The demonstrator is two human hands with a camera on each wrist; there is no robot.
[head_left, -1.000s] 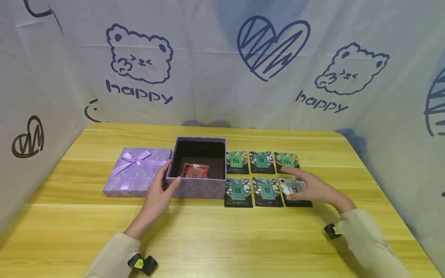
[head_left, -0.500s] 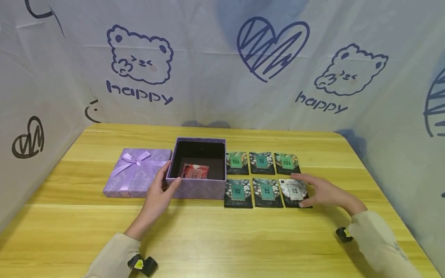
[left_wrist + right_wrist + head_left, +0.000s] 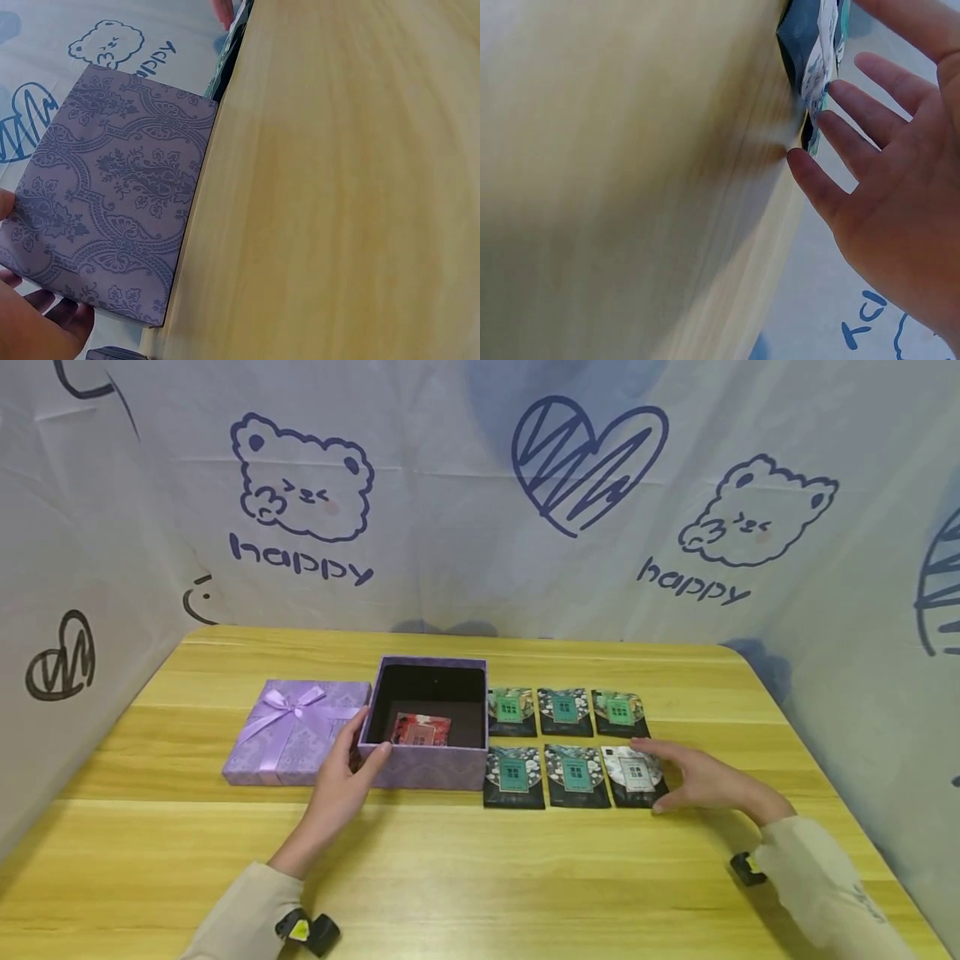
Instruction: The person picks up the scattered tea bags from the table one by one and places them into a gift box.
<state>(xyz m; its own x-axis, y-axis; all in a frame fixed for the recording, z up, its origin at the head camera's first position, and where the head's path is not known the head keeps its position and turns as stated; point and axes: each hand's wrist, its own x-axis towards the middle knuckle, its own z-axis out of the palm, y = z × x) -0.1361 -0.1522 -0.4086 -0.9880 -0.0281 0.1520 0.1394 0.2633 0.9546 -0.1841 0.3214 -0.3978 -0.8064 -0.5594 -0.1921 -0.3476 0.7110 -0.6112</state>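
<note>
A purple patterned gift box [image 3: 431, 768] stands without its lid on the table, a red packet [image 3: 422, 731] lying inside. My left hand [image 3: 341, 777] holds the box at its near left corner, thumb on the front wall and fingers along the left side. In the left wrist view, the fingertips [image 3: 71, 315] rest against the side of the box [image 3: 120, 187]. To the right lie two rows of packets. My right hand [image 3: 708, 783] curves with spread fingers around the right edge of the white-and-black packet [image 3: 633, 775], which lies flat. In the right wrist view, the fingers [image 3: 862, 112] are apart.
The purple lid [image 3: 296, 735] with a ribbon bow lies left of the box. Several green-and-black packets [image 3: 577, 777] lie close to the box's right side. A white printed curtain [image 3: 450, 552] hangs behind the wooden table [image 3: 480, 877].
My right hand has moved right, from above the white-and-black packet to its right edge, and that packet now shows more fully. The left hand and box have stayed in place.
</note>
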